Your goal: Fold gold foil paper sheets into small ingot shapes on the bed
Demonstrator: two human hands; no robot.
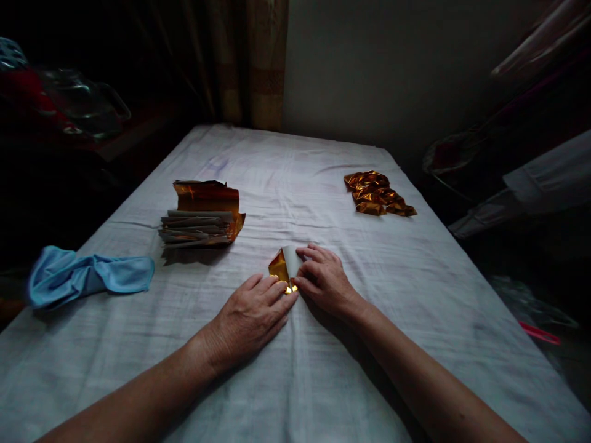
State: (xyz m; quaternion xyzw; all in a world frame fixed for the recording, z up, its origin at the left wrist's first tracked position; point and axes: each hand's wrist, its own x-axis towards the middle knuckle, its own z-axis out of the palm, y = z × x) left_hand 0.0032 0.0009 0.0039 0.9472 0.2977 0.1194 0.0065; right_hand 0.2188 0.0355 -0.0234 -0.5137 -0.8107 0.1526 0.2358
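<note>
A small sheet of gold foil paper [279, 266] lies partly folded on the cloth, with a grey-white backing side showing at its right. My left hand [252, 314] rests flat over its lower left edge, fingers stretched out and touching the paper. Across from it, my right hand [325, 278] has its fingers bent and thumb drawn in, gripping the paper's right edge. Up and to the left stands a loose stack of the same foil sheets [198, 227], with a curled sheet at its back. Several folded gold foil pieces [376, 195] sit together at the far right.
A white cloth [295, 381] covers the table, with some wrinkles. Near the left edge lies a crumpled light blue cloth [92, 277]. In the dark at the left stands a glass jug [85, 104]. A pink-handled item [539, 333] shows beyond the right edge.
</note>
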